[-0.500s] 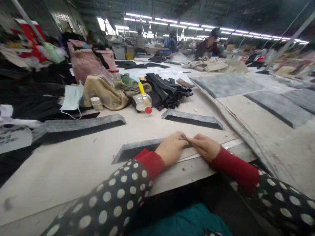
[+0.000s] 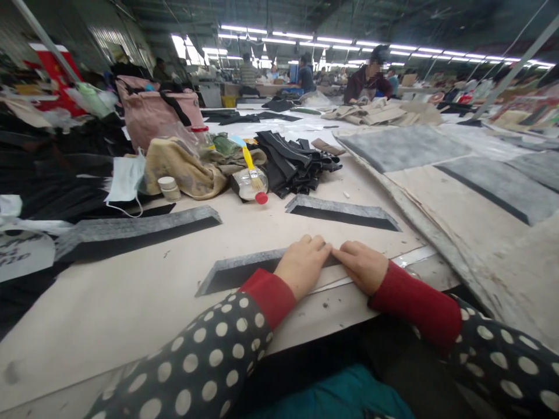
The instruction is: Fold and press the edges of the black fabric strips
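Observation:
A long grey and black felt strip lies near the front edge of the beige worktable. My left hand rests on its right end with the fingers curled and pressed down on it. My right hand meets it fingertip to fingertip, fingers pressed together on the same end of the strip. Both arms wear red cuffs under black sleeves with white dots.
Two more grey strips lie further back. Behind them stand a pile of black pieces, a glue bottle with a yellow brush, a face mask, tan cloth and a pink bag. Grey sheets lie right. People work at the far tables.
Both hands have shifted very slightly on the strip's end and the left fingers lie a little flatter. The view has tilted a little; nothing else has moved.

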